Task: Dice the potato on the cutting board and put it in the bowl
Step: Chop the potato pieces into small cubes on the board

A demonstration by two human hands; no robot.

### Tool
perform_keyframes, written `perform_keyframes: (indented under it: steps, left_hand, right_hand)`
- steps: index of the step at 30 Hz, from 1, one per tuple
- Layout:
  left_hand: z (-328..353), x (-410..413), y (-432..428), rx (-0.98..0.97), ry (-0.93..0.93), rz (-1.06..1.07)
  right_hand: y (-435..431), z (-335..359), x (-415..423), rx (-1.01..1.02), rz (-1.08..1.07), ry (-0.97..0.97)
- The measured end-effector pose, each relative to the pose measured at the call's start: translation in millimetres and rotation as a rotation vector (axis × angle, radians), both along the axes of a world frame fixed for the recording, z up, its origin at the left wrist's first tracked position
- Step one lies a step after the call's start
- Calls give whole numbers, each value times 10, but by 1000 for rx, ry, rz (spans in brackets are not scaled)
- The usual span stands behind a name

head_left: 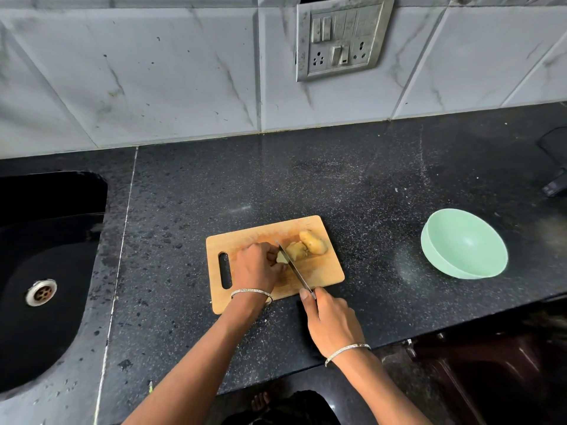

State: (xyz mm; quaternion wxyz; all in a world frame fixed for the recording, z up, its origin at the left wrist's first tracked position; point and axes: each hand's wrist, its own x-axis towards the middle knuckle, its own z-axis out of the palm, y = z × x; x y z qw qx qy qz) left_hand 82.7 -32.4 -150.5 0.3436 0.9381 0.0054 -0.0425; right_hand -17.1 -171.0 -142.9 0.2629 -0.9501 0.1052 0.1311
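A wooden cutting board (pixel 325 271) lies on the black counter. On it are potato pieces: a larger unpeeled chunk (pixel 313 242) at the far right and a cut piece (pixel 296 251) beside the blade. My left hand (pixel 256 266) holds a small potato piece (pixel 281 258) down, fingers curled over it. My right hand (pixel 333 322) grips the knife handle, with the blade (pixel 294 268) running diagonally across the board, its edge down in the potato right of my left fingers. A pale green bowl (pixel 464 244), nothing visible inside, sits to the right of the board.
A black sink (pixel 46 265) with a metal drain is set into the counter at the left. The tiled wall with a switch panel (pixel 340 36) stands behind. A dark object (pixel 553 187) lies at the far right edge. The counter's front edge runs just below my right hand.
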Motion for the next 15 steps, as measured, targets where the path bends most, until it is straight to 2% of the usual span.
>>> perform_keyframes:
  steps: [9,15]
  left_hand:
    - [-35,39,18,-78,59,61]
    - [-53,67,22,-121,97,88]
  right_hand:
    - [50,33,7,-98,38,9]
    - [19,68,40,-93,45,35]
